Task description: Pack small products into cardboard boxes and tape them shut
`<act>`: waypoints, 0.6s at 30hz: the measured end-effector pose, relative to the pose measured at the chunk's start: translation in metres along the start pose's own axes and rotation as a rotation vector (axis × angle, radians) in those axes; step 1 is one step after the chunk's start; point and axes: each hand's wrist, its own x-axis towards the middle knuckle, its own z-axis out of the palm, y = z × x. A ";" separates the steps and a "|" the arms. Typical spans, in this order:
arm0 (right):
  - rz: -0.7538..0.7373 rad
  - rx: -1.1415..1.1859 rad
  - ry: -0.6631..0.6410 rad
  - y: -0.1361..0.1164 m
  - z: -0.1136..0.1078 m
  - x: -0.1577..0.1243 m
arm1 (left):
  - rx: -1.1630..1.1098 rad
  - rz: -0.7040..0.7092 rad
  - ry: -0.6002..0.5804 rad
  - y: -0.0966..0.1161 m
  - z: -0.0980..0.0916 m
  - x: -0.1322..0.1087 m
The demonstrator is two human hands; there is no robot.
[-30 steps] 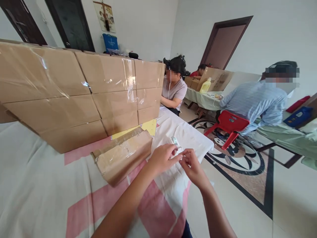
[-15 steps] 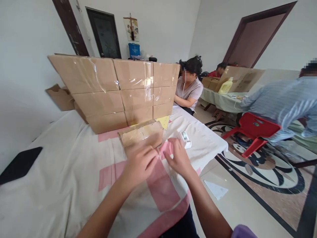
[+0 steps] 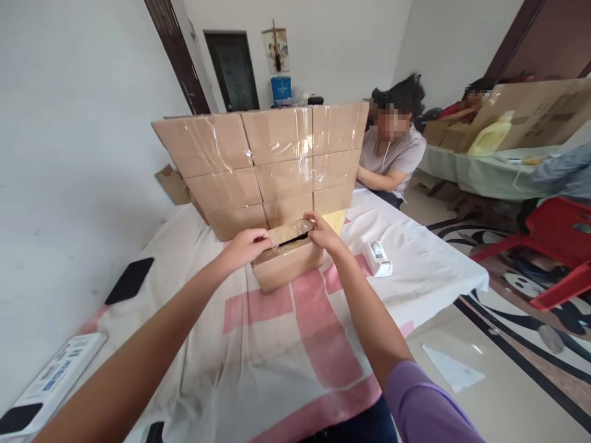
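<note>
A small cardboard box (image 3: 290, 267) sits on the cloth-covered table, its flap (image 3: 290, 232) lifted and a dark gap showing beneath. At the flap's left end, the fingers of my left hand (image 3: 249, 247) are closed on it. My right hand (image 3: 322, 234) grips the flap's right end, thumb at the gap and fingers on top. What lies inside the box cannot be made out. A pink piece (image 3: 333, 278) lies on the cloth just right of the box, partly behind my right forearm.
A wall of taped cardboard boxes (image 3: 281, 160) stands behind the small box. On the right lies a white box (image 3: 377, 258). A dark flat object (image 3: 130, 280) rests at the left. Beyond the table sits a person (image 3: 392, 154); a red chair (image 3: 549, 246) stands far right.
Both hands have moved from the pink piece onto the small box, whose flap is now raised. The pink piece is out of my hands. The view has shifted left.
</note>
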 end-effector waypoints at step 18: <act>-0.172 0.146 0.052 0.014 0.007 -0.036 | 0.076 -0.109 -0.129 -0.012 -0.034 0.005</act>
